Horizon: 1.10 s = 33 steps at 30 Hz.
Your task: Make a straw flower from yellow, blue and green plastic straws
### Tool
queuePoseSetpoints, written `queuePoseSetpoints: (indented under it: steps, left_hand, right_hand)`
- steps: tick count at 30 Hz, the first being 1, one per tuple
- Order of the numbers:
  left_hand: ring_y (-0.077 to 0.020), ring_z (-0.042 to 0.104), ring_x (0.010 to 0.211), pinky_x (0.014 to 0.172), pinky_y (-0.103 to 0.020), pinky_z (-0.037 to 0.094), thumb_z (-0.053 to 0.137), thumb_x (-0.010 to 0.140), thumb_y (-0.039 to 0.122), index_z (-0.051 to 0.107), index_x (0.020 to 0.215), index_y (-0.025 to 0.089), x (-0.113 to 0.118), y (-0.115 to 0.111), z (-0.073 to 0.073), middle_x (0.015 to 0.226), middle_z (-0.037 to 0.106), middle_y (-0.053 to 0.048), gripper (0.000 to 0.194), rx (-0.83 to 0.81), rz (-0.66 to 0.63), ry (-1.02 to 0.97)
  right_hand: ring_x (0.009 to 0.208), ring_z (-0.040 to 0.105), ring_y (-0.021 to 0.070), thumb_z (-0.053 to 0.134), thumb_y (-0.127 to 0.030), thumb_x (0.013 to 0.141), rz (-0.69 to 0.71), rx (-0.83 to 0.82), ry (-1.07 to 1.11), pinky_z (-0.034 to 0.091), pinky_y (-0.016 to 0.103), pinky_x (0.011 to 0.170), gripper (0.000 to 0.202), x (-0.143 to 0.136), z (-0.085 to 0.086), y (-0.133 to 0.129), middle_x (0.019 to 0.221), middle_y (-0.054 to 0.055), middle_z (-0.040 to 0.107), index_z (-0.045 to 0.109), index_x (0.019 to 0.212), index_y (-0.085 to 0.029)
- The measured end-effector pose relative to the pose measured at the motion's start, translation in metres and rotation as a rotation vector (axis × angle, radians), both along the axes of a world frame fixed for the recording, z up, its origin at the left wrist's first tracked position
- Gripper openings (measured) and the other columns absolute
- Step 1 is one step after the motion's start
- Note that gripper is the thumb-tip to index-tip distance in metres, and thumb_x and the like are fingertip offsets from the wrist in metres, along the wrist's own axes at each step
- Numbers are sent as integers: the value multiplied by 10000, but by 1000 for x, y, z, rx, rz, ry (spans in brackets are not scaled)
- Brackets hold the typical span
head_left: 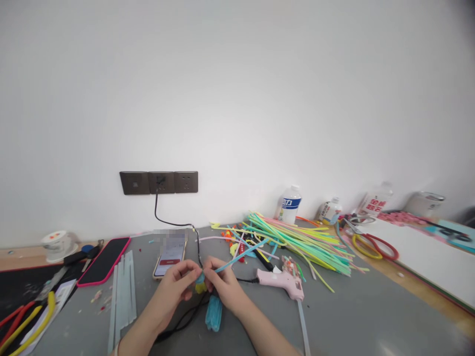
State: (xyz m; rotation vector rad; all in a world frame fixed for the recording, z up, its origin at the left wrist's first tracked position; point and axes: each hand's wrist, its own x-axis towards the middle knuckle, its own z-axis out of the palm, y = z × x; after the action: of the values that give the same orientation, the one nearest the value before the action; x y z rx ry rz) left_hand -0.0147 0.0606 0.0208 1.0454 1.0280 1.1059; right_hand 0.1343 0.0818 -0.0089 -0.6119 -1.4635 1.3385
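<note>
My left hand (176, 287) pinches a small blue-and-yellow pipe-cleaner piece (201, 285) between thumb and fingers. Close against it, my right hand (221, 283) is closed on a light blue pipe cleaner (243, 256), whose free end sticks out to the upper right. The fingertips of both hands nearly meet, and they hide where the blue strand joins the small piece. Just below my right hand lies a bundle of short blue pipe-cleaner lengths (213, 314). A phone with a lit screen (169, 258) is beyond my left hand.
To the right are a pink glue gun (280, 283) and a heap of pipe cleaners (300, 242). Glue sticks (124, 287) and a pink-cased phone (104, 261) lie left. Yellow-and-red scissors (374, 246) sit far right. A black cord (198, 244) runs to the wall socket (161, 182).
</note>
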Motion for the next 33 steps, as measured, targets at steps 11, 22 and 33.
queuePoseSetpoints:
  steps: [11, 22, 33]
  left_hand:
    - [-80, 489, 589, 460, -150, 371, 902, 464, 391, 701, 694, 164, 1, 3, -8, 672, 605, 31, 381, -120, 376, -278]
    - [-61, 435, 517, 390, -140, 301, 895, 491, 406, 683, 665, 145, 2, 3, -6, 598, 549, 44, 379, -49, 325, -287]
    - [-52, 274, 474, 406, -167, 187, 844, 574, 465, 652, 615, 133, 1, 0, -4, 531, 403, 70, 385, -29, 46, -96]
  right_hand:
    - [540, 337, 114, 509, -229, 864, -210, 430, -334, 252, 252, 538, 353, 1, 3, -10, 574, -49, 340, 290, 588, -220]
    - [617, 428, 127, 596, -174, 793, -188, 354, -368, 319, 234, 575, 205, -5, -2, -5, 655, -36, 462, 448, 656, -213]
    - [387, 301, 52, 718, -557, 726, -52, -160, 57, 210, 200, 400, 411, 2, -5, 9, 451, -91, 399, 583, 685, -172]
